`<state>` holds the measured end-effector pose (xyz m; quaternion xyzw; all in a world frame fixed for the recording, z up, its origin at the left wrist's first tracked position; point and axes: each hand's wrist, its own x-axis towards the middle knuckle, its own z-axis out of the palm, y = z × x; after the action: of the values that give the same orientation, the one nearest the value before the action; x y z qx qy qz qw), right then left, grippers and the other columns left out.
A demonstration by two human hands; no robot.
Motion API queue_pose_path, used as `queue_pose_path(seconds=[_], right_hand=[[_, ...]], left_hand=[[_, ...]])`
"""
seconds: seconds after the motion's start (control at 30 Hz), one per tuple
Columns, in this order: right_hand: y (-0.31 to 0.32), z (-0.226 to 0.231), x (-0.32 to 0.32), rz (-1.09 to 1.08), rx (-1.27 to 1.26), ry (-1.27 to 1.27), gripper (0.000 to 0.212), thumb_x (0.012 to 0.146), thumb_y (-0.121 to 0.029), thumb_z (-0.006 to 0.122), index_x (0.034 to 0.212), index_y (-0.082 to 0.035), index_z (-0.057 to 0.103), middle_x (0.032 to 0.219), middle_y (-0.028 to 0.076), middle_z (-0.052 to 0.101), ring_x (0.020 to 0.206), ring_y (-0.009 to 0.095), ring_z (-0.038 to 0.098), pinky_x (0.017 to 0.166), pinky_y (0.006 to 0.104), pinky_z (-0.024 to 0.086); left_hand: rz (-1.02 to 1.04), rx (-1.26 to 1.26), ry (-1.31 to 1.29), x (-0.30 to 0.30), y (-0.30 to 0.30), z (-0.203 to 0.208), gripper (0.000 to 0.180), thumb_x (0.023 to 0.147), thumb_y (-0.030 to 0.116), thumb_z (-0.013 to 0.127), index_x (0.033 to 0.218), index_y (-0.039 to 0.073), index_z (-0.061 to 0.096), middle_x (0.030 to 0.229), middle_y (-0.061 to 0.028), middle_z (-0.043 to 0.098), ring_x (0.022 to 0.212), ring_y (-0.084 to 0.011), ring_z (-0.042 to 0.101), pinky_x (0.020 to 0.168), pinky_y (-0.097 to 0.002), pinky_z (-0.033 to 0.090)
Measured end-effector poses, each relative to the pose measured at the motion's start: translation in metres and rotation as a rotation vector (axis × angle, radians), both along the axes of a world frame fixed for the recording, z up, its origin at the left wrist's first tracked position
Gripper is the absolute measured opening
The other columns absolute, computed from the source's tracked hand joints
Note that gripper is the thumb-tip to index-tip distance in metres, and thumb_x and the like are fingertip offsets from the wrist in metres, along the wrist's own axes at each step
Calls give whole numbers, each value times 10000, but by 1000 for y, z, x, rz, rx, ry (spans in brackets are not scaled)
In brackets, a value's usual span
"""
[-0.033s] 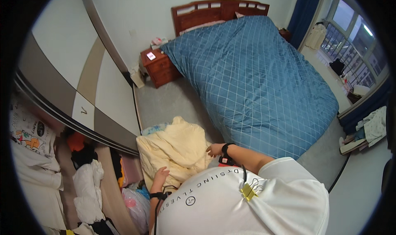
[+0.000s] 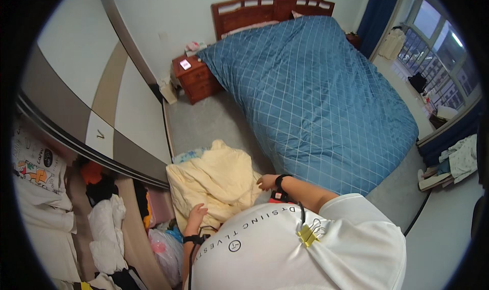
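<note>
A cream-coloured quilt [image 2: 219, 168] lies bunched in a heap on the floor between the wardrobe and the bed. At its near left side, my left hand [image 2: 196, 215] rests against the fabric, fingers stretched out and slightly apart. My right hand [image 2: 265, 182] is at the quilt's right edge, its fingers curled in on the cloth. A blue patterned cloth [image 2: 189, 155] peeks out from under the quilt's far left corner. Both of my wrists wear black straps.
A bed with a blue checked duvet [image 2: 316, 101] stands to the right. A wooden nightstand [image 2: 198, 84] holds a phone. On the left is a sliding-door wardrobe [image 2: 132, 117], its open part holding clothes and a plastic bag [image 2: 167, 253]. Folded clothes [image 2: 458, 157] lie at far right.
My left hand has shifted slightly leftward on the quilt. The right hand stays at the quilt's edge. The whole view has moved very slightly.
</note>
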<state>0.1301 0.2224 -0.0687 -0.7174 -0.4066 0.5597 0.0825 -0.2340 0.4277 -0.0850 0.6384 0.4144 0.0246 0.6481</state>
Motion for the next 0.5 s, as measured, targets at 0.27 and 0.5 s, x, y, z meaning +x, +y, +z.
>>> queue_pose_path(seconds=[0.27,0.5], right_hand=[[-85,-33,140,-206,26,144,474,857,-180,530,1288,14,491,967,126,675,829,196,657,727,310,523],[-119,-57,257,-323,-114,156,456,877,-179,513,1291,12,491,923,136,679,773,194,661,716,318,526]], left_hand=[[-74,-52,443,94,-55,-38,397,831,88,578,1213,-10,534,968,-176,666,824,-190,637,689,-300,509],[-17,-135,436,168,-67,-67,388,814,126,548,1180,-4,568,965,-171,662,825,-228,636,701,-340,509]])
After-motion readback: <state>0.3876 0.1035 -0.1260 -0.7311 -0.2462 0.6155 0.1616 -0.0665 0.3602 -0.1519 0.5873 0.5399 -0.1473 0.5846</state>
